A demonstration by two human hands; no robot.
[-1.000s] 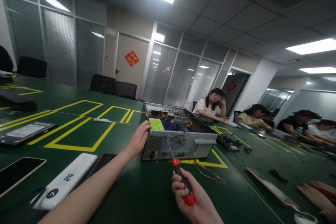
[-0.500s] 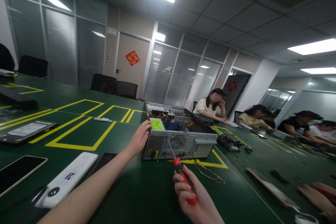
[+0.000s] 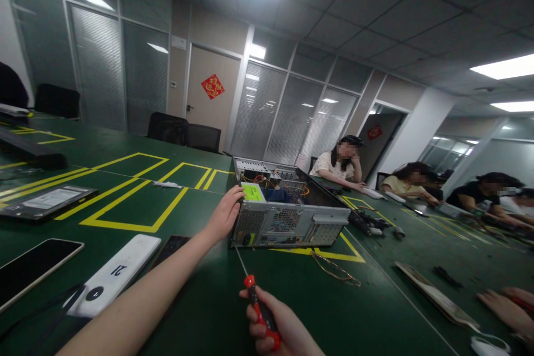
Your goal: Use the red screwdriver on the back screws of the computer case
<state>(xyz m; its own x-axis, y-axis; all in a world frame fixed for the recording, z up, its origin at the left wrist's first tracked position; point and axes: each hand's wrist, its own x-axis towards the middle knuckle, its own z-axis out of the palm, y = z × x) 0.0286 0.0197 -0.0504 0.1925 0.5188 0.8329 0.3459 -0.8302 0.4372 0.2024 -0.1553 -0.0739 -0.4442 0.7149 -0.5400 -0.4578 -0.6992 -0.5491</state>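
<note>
The left hand (image 3: 225, 214) lies open, fingers on the near left corner of the computer case (image 3: 292, 225). The right hand (image 3: 283, 334) is fisted round the screwdriver (image 3: 251, 283), whose shaft slants up-left, tip by the case's lower corner.

The left hand (image 3: 224, 216) rests on the open computer case (image 3: 287, 217) at its near left corner, mid-table (image 3: 200, 295); the right hand (image 3: 277, 328) grips a red-handled screwdriver (image 3: 256, 300) near the front edge.
</note>
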